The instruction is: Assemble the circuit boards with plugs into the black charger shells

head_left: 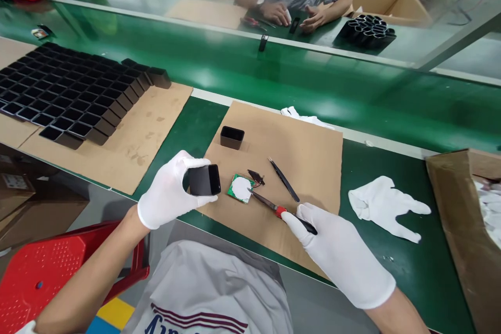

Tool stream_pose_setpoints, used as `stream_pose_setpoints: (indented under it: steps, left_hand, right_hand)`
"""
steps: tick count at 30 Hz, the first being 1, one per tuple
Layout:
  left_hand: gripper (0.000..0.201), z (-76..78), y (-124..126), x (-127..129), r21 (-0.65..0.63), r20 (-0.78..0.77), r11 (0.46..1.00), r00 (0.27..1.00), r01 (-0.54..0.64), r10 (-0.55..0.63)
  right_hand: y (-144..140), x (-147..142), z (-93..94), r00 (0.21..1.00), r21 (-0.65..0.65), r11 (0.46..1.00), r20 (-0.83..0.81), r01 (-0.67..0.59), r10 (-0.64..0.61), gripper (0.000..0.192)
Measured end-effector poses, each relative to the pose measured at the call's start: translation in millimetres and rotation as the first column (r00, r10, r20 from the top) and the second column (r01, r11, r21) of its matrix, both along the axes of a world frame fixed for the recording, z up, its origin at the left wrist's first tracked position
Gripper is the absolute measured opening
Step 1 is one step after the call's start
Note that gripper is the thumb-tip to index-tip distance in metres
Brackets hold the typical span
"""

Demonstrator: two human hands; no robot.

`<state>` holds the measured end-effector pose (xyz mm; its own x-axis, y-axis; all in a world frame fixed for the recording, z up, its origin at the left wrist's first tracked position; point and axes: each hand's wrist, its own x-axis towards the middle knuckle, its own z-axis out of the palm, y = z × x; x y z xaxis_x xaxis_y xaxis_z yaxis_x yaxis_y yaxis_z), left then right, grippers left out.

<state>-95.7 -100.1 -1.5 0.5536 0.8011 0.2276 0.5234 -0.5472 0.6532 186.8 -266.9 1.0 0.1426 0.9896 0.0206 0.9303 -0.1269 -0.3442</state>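
My left hand [168, 190], in a white glove, grips a small black rectangular case [204, 179] above the near edge of a brown cardboard sheet [313, 156]. My right hand [336, 250], also gloved, rests on the sheet with its fingers on a red-and-black handled tool [279, 211], whose tip reaches a green circuit board with a white round pad [240, 188]. A small dark part with wires [256, 176] lies beside the board. Black tweezers [284, 180] lie just right of it. Another black case [232, 136] stands open farther back on the sheet.
Many black cases [66, 94] stand in rows on cardboard at the left. A loose white glove [385, 209] lies on the green bench, an open carton [465, 219] at the right. Across the green conveyor [313, 83] another person's hands [291, 15] work. A red stool [47, 271] stands below left.
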Motion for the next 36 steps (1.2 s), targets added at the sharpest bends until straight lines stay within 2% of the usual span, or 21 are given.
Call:
stream_pose_setpoints:
  steps: [4, 8, 11, 13, 15, 17, 19, 21, 22, 23, 25, 27, 29, 32, 36]
  left_hand:
    - [0.056, -13.2, 3, -4, 0.005, 0.024, 1.0, 1.0, -0.017, 0.017]
    - [0.057, -19.0, 5, -5, -0.035, 0.041, 0.999, 0.999, -0.029, 0.03]
    - [0.057, -19.7, 6, -5, -0.066, 0.052, 0.996, 0.997, -0.059, 0.063]
    - [0.057, -20.2, 8, -5, -0.077, 0.073, 0.995, 0.995, -0.062, 0.067]
    - [0.057, -21.3, 8, -5, -0.093, 0.105, 0.995, 0.993, -0.04, 0.05]
    - [0.057, -22.7, 8, -5, -0.116, 0.139, 0.993, 0.99, -0.009, 0.026]
    - [0.057, -23.9, 8, -5, -0.135, 0.163, 0.991, 0.987, 0.015, 0.007]
    - [0.056, -24.5, 7, -5, -0.139, 0.183, 0.99, 0.983, 0.037, -0.011]
    - [0.054, -24.6, 7, -5, -0.138, 0.196, 0.989, 0.98, 0.05, -0.022]
    - [0.052, -24.7, 8, -5, -0.138, 0.209, 0.989, 0.977, 0.06, -0.03]
    - [0.047, -24.8, 8, -4, -0.146, 0.231, 0.987, 0.972, 0.069, -0.034]
    - [0.044, -25.2, 9, -3, -0.163, 0.246, 0.984, 0.969, 0.065, -0.023]
    - [0.043, -25.8, 8, -3, -0.177, 0.266, 0.982, 0.964, 0.065, -0.016]
    - [0.042, -26.9, 8, -4, -0.179, 0.296, 0.981, 0.955, 0.073, -0.017]
    - [0.042, -27.4, 8, -4, -0.168, 0.297, 0.984, 0.955, 0.067, -0.014]
  right_hand:
    - [-4, 0, 3.1, 0.998, -0.085, 0.996, -0.054, 0.036, -0.04, 0.059]
    - [-16, -2, 24.6, 0.989, -0.147, 0.982, -0.076, 0.118, -0.13, 0.057]
    - [-34, 14, 34.6, 0.965, -0.135, 0.958, -0.027, 0.254, -0.26, 0.056]
    - [-44, 33, 28.6, 0.913, -0.057, 0.913, 0.088, 0.405, -0.399, 0.051]
    - [-48, 54, 13.9, 0.842, 0.088, 0.873, 0.233, 0.48, -0.486, 0.047]
    - [-46, 69, -2.2, 0.797, 0.19, 0.875, 0.362, 0.446, -0.484, 0.049]
    - [-40, 69, -12.4, 0.753, 0.239, 0.884, 0.463, 0.401, -0.467, 0.046]
    - [-33, 53, -14.1, 0.738, 0.317, 0.882, 0.487, 0.349, -0.467, 0.035]
    - [-29, 39, -12.6, 0.76, 0.358, 0.879, 0.459, 0.316, -0.46, 0.03]
    - [-24, 21, -10.5, 0.813, 0.392, 0.886, 0.414, 0.247, -0.41, 0.026]
    - [-12, -18, -6.6, 0.935, 0.309, 0.944, 0.285, 0.118, -0.21, 0.029]
    - [3, -55, -5.8, 0.943, 0.161, 0.976, 0.275, 0.145, -0.185, 0.045]
    - [22, -80, -8.7, 0.936, 0.1, 0.968, 0.246, 0.232, -0.25, 0.053]
    - [48, -94, -17.0, 0.933, 0.164, 0.933, 0.115, 0.322, -0.342, 0.043]
    - [66, -95, -23.4, 0.962, 0.285, 0.919, -0.044, 0.271, -0.27, 0.032]
